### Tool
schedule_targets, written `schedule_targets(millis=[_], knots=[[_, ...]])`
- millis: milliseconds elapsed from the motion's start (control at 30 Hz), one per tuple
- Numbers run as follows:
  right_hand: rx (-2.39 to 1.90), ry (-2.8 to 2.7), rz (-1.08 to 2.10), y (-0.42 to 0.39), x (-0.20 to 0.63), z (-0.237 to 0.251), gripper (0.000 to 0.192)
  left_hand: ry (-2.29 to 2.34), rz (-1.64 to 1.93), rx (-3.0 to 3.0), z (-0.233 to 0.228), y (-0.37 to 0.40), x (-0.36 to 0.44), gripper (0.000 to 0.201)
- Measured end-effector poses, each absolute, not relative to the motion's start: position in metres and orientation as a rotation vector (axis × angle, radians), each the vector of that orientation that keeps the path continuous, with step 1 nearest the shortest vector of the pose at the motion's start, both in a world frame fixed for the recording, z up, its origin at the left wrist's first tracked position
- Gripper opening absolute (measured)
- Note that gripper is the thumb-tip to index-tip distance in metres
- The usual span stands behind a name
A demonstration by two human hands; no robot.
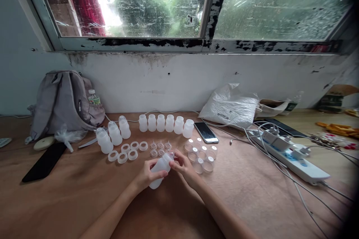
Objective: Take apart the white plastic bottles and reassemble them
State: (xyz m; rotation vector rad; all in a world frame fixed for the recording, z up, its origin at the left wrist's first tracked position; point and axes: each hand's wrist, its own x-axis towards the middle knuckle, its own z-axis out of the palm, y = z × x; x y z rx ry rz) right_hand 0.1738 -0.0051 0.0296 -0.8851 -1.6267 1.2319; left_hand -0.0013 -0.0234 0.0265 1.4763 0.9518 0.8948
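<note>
The left hand (147, 176) is wrapped around the body of a small translucent white plastic bottle (159, 168), held tilted just above the brown wooden table (70, 194). The right hand (183, 166) pinches at the bottle's neck, fingertips closed on its top end; what they hold there is too small to tell. The bottle looks light, empty and slightly squeezable, smooth enough to slip, so the body is the sound place to grasp it. Just beyond the hands lie 6 white plastic rings (127, 152), small clear nipples (160, 148) and clear round caps (202, 155). Behind them stand 9 more bottles (165, 123), a black phone (206, 132) and a white power strip (291, 158) with trailing cables.
</note>
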Motion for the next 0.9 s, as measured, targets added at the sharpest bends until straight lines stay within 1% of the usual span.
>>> schedule_targets(millis=[133,300,367,467,533,667,800,867,900], knots=[[-0.928,-1.733,1.070,-0.007,0.173,0.029,0.028,1.076,0.979,1.664,0.028,-0.028,0.003,0.042],[-1.008,-2.023,0.745,-0.006,0.189,0.047,0.029,1.189,1.062,1.849,0.027,-0.030,0.002,0.046],[-1.164,-2.075,0.590,-0.002,0.208,0.056,0.029,1.248,1.081,1.907,0.024,-0.029,0.001,0.046],[-1.517,-2.019,0.432,0.004,0.243,0.067,0.021,1.270,1.064,1.956,0.021,-0.026,-0.001,0.046],[-1.715,-1.976,0.419,0.005,0.261,0.070,0.020,1.260,1.055,1.968,0.020,-0.024,-0.001,0.046],[-1.818,-2.035,0.546,0.001,0.272,0.064,0.018,1.249,1.026,1.976,0.021,-0.022,-0.002,0.044],[-1.763,-2.076,0.484,-0.001,0.263,0.058,0.015,1.255,0.996,1.973,0.021,-0.022,-0.002,0.046],[-1.651,-2.053,0.515,0.002,0.260,0.060,0.010,1.269,0.982,1.967,0.021,-0.022,-0.002,0.047],[-1.585,-2.011,0.557,0.003,0.259,0.062,0.011,1.274,0.980,1.965,0.021,-0.022,-0.002,0.047]])
